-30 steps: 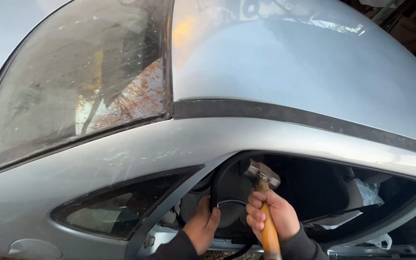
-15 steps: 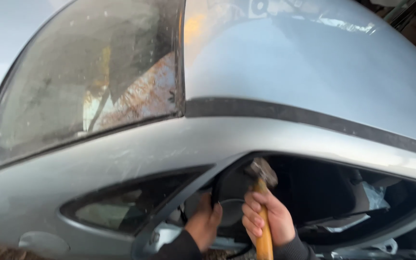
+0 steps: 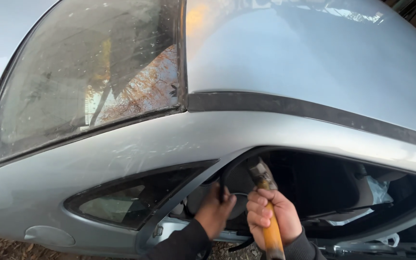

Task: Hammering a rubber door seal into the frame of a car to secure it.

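My right hand (image 3: 271,215) is shut around the yellow wooden handle of a hammer (image 3: 267,202), whose metal head points up into the open side window frame of a silver-blue car (image 3: 266,62). My left hand (image 3: 214,212) sits just left of it and grips a black rubber seal strip (image 3: 223,180) that curves up along the window frame. Both hands are at the lower middle of the head view, wearing dark sleeves. What lies behind the hammer head is in shadow.
A dusty rear windscreen (image 3: 87,82) fills the upper left. A small triangular quarter window (image 3: 131,202) lies left of my hands. A black trim strip (image 3: 314,113) runs across the roof. Seats show inside the dark cabin (image 3: 328,188). Ground with leaves shows at bottom left.
The view has shifted a little, so the car sits further right in frame. The hammer head has stayed near the window frame corner; both hands keep their hold.
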